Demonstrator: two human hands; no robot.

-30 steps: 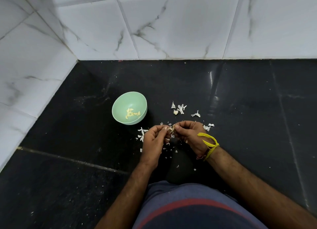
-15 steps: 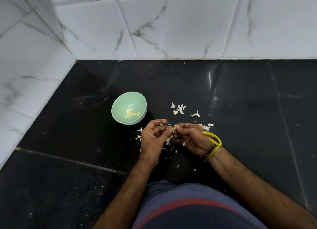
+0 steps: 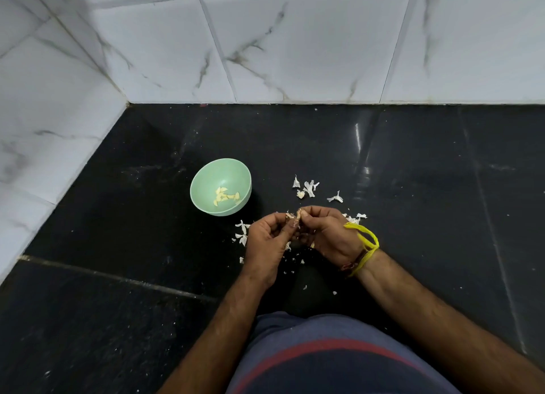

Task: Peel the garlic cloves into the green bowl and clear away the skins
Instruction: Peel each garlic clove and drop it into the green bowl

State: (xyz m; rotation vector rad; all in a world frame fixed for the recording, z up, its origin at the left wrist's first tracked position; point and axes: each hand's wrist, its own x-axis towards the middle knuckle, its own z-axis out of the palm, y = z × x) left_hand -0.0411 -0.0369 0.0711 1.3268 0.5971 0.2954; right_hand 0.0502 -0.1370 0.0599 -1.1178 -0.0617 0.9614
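Note:
A green bowl (image 3: 203, 177) stands on the black floor with several peeled yellow cloves (image 3: 225, 197) in its bottom. Just to its lower right, my left hand (image 3: 267, 240) and my right hand (image 3: 327, 236) meet fingertip to fingertip and pinch one garlic clove (image 3: 296, 214) between them, its papery skin partly loose. White garlic skins (image 3: 308, 186) lie scattered beyond the hands, more skins (image 3: 242, 231) lie left of my left hand, and small flakes (image 3: 295, 261) sit under the wrists.
White marble-tiled walls (image 3: 295, 48) close the floor at the back and the left, forming a corner. The black floor (image 3: 427, 172) stretches to the right. My knee in blue cloth with a red stripe (image 3: 324, 355) fills the bottom. A yellow thread band (image 3: 365, 243) circles my right wrist.
Both hands have stayed together on the clove, working it; the fingers have shifted slightly and lifted a little toward the bowl. Bowl and scattered skins are unmoved.

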